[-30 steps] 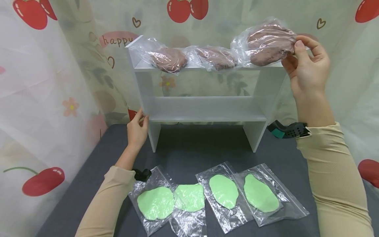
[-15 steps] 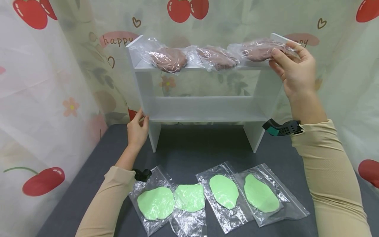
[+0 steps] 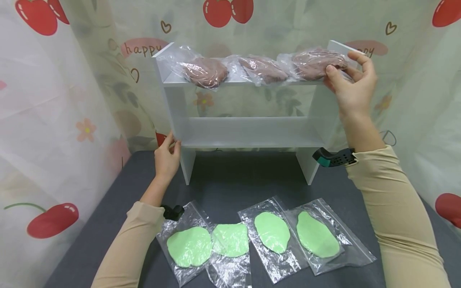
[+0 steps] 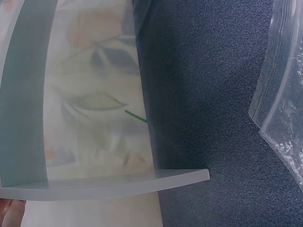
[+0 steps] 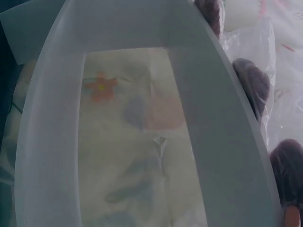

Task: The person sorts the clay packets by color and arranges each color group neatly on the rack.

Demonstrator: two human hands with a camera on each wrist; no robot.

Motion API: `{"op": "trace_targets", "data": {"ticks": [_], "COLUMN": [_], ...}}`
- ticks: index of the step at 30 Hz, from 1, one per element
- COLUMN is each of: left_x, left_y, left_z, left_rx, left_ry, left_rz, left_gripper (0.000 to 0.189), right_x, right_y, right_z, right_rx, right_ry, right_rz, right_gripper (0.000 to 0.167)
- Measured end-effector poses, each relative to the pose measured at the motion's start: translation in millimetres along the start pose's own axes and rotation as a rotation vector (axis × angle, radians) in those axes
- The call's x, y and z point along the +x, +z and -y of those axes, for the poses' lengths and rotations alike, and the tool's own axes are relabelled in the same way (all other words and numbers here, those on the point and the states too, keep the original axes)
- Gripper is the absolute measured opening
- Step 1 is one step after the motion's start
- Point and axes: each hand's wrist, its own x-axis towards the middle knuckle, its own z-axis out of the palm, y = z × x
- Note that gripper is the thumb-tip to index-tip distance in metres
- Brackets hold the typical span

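Observation:
On the top tier of a white shelf rack [image 3: 248, 132], my right hand [image 3: 356, 86] holds the right end of a clear bag with a flat brown clay-like lump [image 3: 311, 64], thumb in front of it. The right wrist view shows a fingertip [image 5: 292, 216] against that dark lump [image 5: 286, 165]. To its left lie two more bagged brown lumps, one mid-shelf [image 3: 263, 69] and one at the left end [image 3: 206, 73]. My left hand [image 3: 167, 160] rests its fingers on the rack's left side panel; in the left wrist view a finger [image 4: 13, 213] lies along its outer face.
Several zip bags with flat green pieces, one at the left [image 3: 189, 247] and one at the right [image 3: 317, 236], lie on the dark tabletop [image 3: 245, 172] before the rack. A patterned curtain [image 3: 252, 36] hangs close behind and at both sides.
My right hand has come down and leftward, lowering the bagged brown lump from above the rack onto the top tier's right end. The left hand has stayed in place.

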Motion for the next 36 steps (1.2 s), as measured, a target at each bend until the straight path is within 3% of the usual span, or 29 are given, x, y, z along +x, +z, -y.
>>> {"op": "trace_targets", "data": {"ticks": [8,14,24,30,36], "left_x": [0.0,-0.1,0.4,0.7,1.1], "left_y": [0.4,1.0,1.4,0.5,1.2], "left_z": [-0.2,-0.5,0.5,1.1,2.3], "left_rx": [0.001,0.002,-0.006,-0.011,-0.009], "left_ry": [0.0,-0.001,-0.01,-0.025,-0.029], "left_rz": [0.004,0.005,0.009,0.013,0.014], "left_gripper": [0.044,0.045,0.046,0.046,0.046], "right_x": [-2.0,-2.2,-5.7,-23.2,-39.4], "right_y": [-2,-6,-16,-28,-42], "right_z": [-3,-8,-10,-17,-30], "right_rx": [-0.098,-0.098,-0.124,-0.259,-0.586], "right_ry": [-0.051,-0.083,-0.09,-0.094,-0.115], "right_rz": [-0.022,-0.049,-0.035,0.072,0.202], "right_gripper": [0.038,0.022,0.014,0.015,0.025]}}
